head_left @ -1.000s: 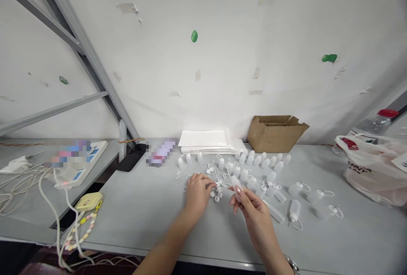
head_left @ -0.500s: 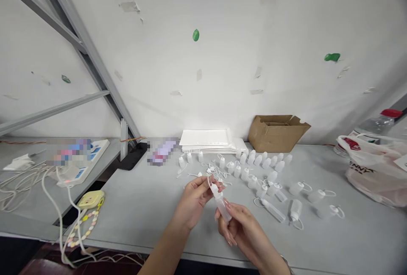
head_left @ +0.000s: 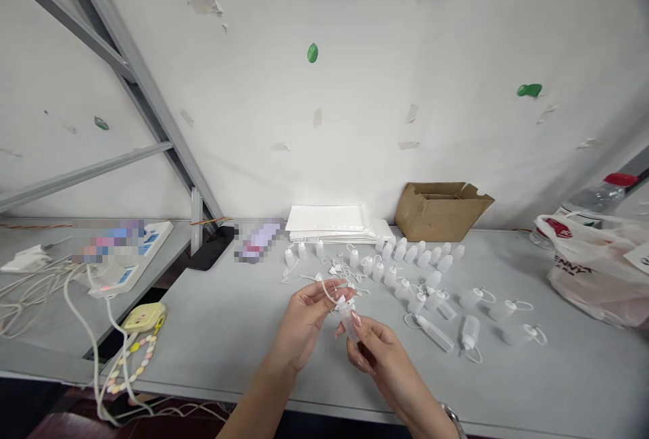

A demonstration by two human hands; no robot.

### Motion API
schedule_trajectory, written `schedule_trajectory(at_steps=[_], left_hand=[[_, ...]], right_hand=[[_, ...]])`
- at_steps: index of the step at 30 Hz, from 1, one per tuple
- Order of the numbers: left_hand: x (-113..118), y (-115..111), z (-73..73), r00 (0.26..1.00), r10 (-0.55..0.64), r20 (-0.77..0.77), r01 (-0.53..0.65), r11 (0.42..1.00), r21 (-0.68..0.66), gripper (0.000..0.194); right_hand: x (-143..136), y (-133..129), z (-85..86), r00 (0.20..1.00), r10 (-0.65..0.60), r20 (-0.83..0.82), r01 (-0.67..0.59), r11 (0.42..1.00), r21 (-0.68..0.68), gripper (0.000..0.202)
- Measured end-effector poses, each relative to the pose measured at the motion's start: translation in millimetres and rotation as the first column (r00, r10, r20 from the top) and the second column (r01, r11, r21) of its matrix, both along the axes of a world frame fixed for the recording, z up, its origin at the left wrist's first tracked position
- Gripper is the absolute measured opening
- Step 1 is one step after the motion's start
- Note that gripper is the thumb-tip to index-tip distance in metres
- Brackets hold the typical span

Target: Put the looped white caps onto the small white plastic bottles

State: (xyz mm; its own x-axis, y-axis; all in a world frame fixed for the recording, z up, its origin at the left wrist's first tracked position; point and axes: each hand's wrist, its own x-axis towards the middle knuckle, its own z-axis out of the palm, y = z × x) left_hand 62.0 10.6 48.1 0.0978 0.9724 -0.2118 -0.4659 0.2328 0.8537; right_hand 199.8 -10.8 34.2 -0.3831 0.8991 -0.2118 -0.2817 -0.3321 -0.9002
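Observation:
Above the table's front half, my right hand (head_left: 378, 348) is closed round a small translucent squeeze bottle (head_left: 349, 324), thumb along its side. The bottle tilts, its top toward my left. At that top, my left hand (head_left: 304, 317) pinches the white cap (head_left: 341, 302), from which a thin white strap loops upward. My left fingers partly hide the cap's tip. Just beyond lies a loose pile of white caps with straps (head_left: 337, 268). Several capped bottles (head_left: 402, 290) stand to the right of the pile, and a slim capped bottle (head_left: 435, 334) lies near my right hand.
Uncapped bottles (head_left: 424, 258) stand in rows before a torn cardboard box (head_left: 441, 212). White flat packs (head_left: 327, 219) lie against the wall. A plastic bag (head_left: 593, 283) sits at right. Cables, a power strip (head_left: 147, 260), a black phone (head_left: 213, 248) and a yellow case (head_left: 145, 318) are at left.
The bottle has drawn slightly up and left, and my right hand has moved up it, closer to the cap. My left hand stays at the bottle's top.

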Motion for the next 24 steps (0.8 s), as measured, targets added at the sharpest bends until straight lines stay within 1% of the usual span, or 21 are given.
schedule_trajectory(at_steps=[3, 5, 6, 10, 12, 14, 16, 17, 19, 20, 21, 22, 24], left_hand=[[-0.1, -0.9, -0.4, 0.998, 0.064, -0.023, -0.063, 0.997, 0.042, 0.021], [-1.9, -1.2, -0.2, 0.994, 0.098, -0.041, -0.095, 0.993, 0.067, 0.017], [-3.4, -1.3, 0.0, 0.993, 0.106, -0.055, -0.102, 0.992, 0.071, 0.017], [-10.4, -2.1, 1.5, 0.986, 0.096, -0.135, -0.085, 0.993, 0.083, 0.023], [-12.3, -3.1, 2.8, 0.98, 0.09, -0.176, -0.072, 0.992, 0.104, 0.024], [-12.0, -4.0, 4.3, 0.978, 0.097, -0.184, -0.076, 0.99, 0.117, 0.024], [-10.3, -4.7, 5.1, 0.986, 0.093, -0.141, -0.077, 0.99, 0.117, 0.024], [-9.3, -5.0, 5.0, 0.991, 0.086, -0.103, -0.074, 0.99, 0.116, 0.025], [-7.5, -5.3, 3.2, 0.996, 0.084, -0.024, -0.081, 0.99, 0.114, 0.027], [-6.8, -5.4, 1.7, 0.995, 0.104, 0.006, -0.104, 0.989, 0.109, 0.027], [-6.3, -5.3, -0.2, 0.99, 0.137, 0.025, -0.139, 0.985, 0.099, 0.027], [-6.0, -5.2, -2.2, 0.984, 0.177, 0.032, -0.179, 0.98, 0.083, 0.027], [-5.7, -5.0, -5.8, 0.972, 0.235, 0.016, -0.235, 0.97, 0.061, 0.027]], right_hand=[[-3.0, 1.0, -0.8, 0.991, -0.046, 0.126, 0.033, 0.994, 0.105, 0.051], [-4.0, 2.3, -1.4, 0.985, -0.066, 0.161, 0.039, 0.986, 0.162, 0.05], [-4.0, 3.1, -1.4, 0.984, -0.06, 0.167, 0.031, 0.985, 0.17, 0.05], [-1.2, 6.4, 3.2, 0.987, 0.032, 0.159, -0.052, 0.991, 0.126, 0.048], [0.9, 7.2, 7.9, 0.986, 0.043, 0.158, -0.062, 0.991, 0.117, 0.046], [2.9, 7.5, 12.5, 0.989, 0.038, 0.145, -0.054, 0.993, 0.108, 0.045], [4.3, 7.7, 15.2, 0.995, 0.095, 0.042, -0.097, 0.994, 0.05, 0.042], [4.7, 7.9, 15.5, 0.987, 0.156, -0.048, -0.157, 0.988, 0.0, 0.041], [4.2, 8.6, 13.9, 0.938, 0.266, -0.224, -0.291, 0.953, -0.086, 0.041], [3.4, 8.9, 12.4, 0.924, 0.279, -0.263, -0.316, 0.943, -0.107, 0.042], [2.3, 9.2, 10.7, 0.935, 0.252, -0.25, -0.287, 0.951, -0.113, 0.044], [0.9, 9.4, 9.1, 0.961, 0.191, -0.199, -0.214, 0.972, -0.101, 0.044], [-1.8, 9.0, 6.9, 0.998, 0.02, -0.059, -0.022, 0.999, -0.032, 0.042]])
